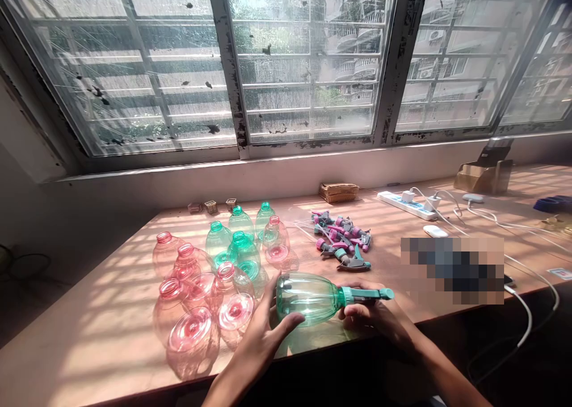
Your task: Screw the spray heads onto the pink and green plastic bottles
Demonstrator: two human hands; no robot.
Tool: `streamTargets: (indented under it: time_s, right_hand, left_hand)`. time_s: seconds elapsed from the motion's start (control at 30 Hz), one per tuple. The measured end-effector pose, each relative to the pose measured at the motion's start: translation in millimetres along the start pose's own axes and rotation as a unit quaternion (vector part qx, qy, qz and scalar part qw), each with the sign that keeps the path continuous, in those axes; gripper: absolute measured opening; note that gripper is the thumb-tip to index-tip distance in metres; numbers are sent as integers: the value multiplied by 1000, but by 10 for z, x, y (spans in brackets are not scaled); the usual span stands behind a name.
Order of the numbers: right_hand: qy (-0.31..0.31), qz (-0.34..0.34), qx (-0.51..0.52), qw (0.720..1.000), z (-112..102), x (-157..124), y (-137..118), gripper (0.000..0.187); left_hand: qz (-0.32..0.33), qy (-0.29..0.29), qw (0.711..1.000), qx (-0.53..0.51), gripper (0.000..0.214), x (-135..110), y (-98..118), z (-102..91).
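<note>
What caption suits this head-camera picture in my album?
Left hand and right hand hold a green spray bottle sideways near uncapped bottles and piled spray heads.

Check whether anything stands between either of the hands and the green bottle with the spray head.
Nothing visible does: the left hand cups the base end of the green bottle, and the right hand holds the spray head. The nearest pink bottle stands to the left, outside both grips.

Grimy, blotched windows (308, 67) rose behind the desk (89, 335). A creased brown cardboard box (338, 193) lay near the wall — left of a white power strip (419, 208) carrying two plugged-in adapters (431, 204). White cables (531, 319) trailed rightward — one looping past the front edge. A cardboard holder (476, 178) stood farther right.
</note>
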State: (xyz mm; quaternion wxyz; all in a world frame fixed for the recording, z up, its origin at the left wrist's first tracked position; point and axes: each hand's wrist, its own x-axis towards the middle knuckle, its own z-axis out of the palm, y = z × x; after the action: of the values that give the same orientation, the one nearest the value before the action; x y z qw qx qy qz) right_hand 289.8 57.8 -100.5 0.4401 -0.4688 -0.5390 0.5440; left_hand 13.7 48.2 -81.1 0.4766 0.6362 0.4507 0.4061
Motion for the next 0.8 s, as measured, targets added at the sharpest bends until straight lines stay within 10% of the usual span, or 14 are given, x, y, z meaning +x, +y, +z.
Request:
streamTargets:
  time_s: [0.4,0.8]
  right_hand:
    - [-36,3,85,996,3,-75,-36,45]
    - [54,-81,122,988,-32,66,52,39]
  left_hand:
    - [65,21,997,46,80,-60,97,14]
    - [21,-56,992,114,86,-134,3,-10]
